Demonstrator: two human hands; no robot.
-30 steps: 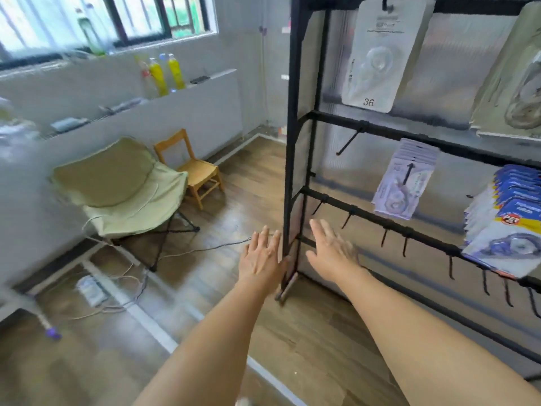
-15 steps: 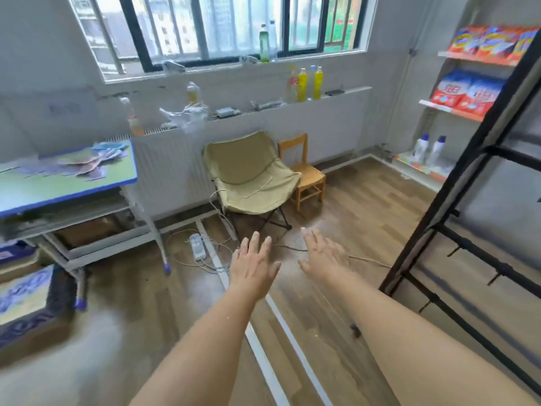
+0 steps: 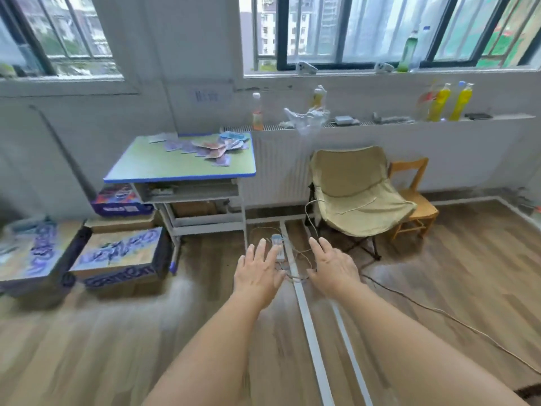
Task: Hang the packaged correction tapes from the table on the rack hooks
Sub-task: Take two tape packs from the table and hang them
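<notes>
The view has swung left since the earlier frame — the rack is gone from sight and the tabletop (image 3: 164,168) now sits ahead by the wall. The tapes (image 3: 209,146) lie scattered at its far end. Left hand (image 3: 257,275) and right hand (image 3: 332,266) reach forward — both released, fingers straight, holding nothing.

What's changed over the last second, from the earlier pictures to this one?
The view has swung left, away from the rack, which is gone from sight, to the table with the packaged correction tapes on it. Unchanged: left hand and right hand stay stretched forward, open and holding nothing.
</notes>
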